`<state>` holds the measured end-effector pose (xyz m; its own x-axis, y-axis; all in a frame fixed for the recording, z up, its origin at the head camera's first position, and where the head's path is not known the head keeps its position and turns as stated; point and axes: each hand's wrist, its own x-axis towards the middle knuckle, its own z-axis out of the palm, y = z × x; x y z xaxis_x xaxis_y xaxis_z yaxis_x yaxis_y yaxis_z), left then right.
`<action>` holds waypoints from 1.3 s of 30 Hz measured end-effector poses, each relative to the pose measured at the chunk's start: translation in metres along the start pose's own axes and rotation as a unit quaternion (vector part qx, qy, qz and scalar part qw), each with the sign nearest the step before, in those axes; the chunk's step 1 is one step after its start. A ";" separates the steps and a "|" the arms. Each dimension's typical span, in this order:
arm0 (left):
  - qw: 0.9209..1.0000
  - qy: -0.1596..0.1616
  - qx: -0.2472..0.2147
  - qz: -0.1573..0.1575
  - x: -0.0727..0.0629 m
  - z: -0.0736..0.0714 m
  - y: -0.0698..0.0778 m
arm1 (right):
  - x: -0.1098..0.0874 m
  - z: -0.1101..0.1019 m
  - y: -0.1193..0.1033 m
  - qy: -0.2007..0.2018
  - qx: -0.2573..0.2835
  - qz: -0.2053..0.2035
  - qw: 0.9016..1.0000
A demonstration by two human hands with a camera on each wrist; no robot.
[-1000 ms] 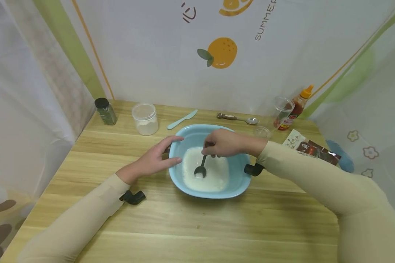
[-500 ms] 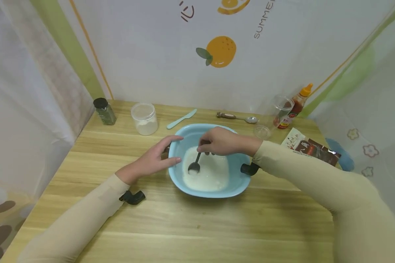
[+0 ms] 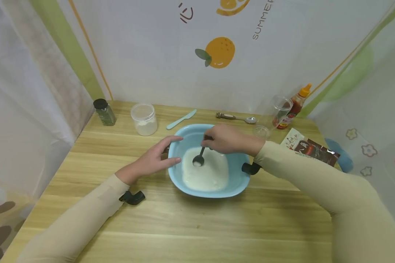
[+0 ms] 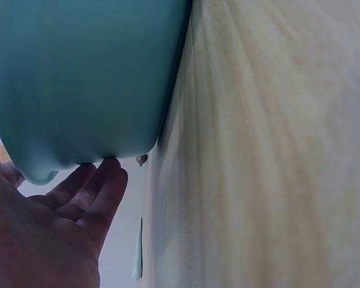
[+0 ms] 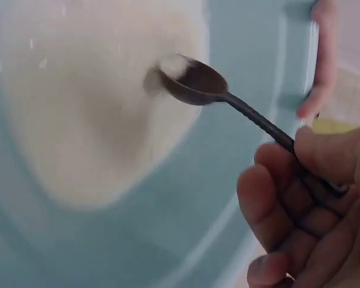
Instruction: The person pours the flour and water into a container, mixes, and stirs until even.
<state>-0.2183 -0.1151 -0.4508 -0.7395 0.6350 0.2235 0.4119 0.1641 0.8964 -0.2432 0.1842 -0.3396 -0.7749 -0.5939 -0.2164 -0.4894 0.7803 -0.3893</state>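
Observation:
A light blue basin (image 3: pixel 238 182) stands on the wooden table with a shallow pool of milky white liquid (image 3: pixel 209 177) in it. My left hand (image 3: pixel 153 157) holds the basin's left side, thumb and forefinger tips over the rim. In the left wrist view, other fingers (image 4: pixel 105 201) press against the outer wall. My right hand (image 3: pixel 228 139) reaches over the basin and pinches a small dark spoon (image 5: pixel 198 84) by its handle. The spoon's bowl is down at the liquid, with some white liquid in its tip.
Along the back stand a black-lidded spice jar (image 3: pixel 105 113), a clear jar of white powder (image 3: pixel 145 120), a pale green knife (image 3: pixel 181 119), a metal spoon (image 3: pixel 237 118), a clear plastic cup (image 3: pixel 273 117) and a red sauce bottle (image 3: pixel 293 109). A brown-white packet (image 3: pixel 311 148) lies right.
The right hand and spoon first moved left across the liquid, then back slightly right and away from me. The left hand has stayed on the basin.

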 end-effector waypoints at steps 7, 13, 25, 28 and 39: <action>1.000 0.002 0.005 -0.006 -0.001 -0.001 -0.004 | -0.006 -0.006 0.019 0.040 -0.053 0.040 0.997; 1.000 0.006 0.001 -0.003 0.000 -0.002 -0.005 | -0.009 -0.007 0.015 -0.031 0.006 -0.012 0.999; 1.000 0.003 0.001 -0.010 -0.001 -0.001 -0.004 | -0.023 -0.011 0.027 -0.023 -0.020 0.003 1.000; 1.000 0.003 0.003 -0.010 0.000 0.000 -0.004 | -0.023 -0.010 0.029 -0.002 -0.026 0.003 1.000; 1.000 0.001 -0.001 -0.006 0.000 -0.001 -0.005 | -0.021 -0.013 0.026 -0.062 -0.004 -0.031 0.998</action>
<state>-0.2209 -0.1167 -0.4545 -0.7459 0.6309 0.2135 0.4016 0.1702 0.8999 -0.2443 0.2194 -0.3336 -0.6881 -0.6603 -0.3009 -0.5384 0.7426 -0.3983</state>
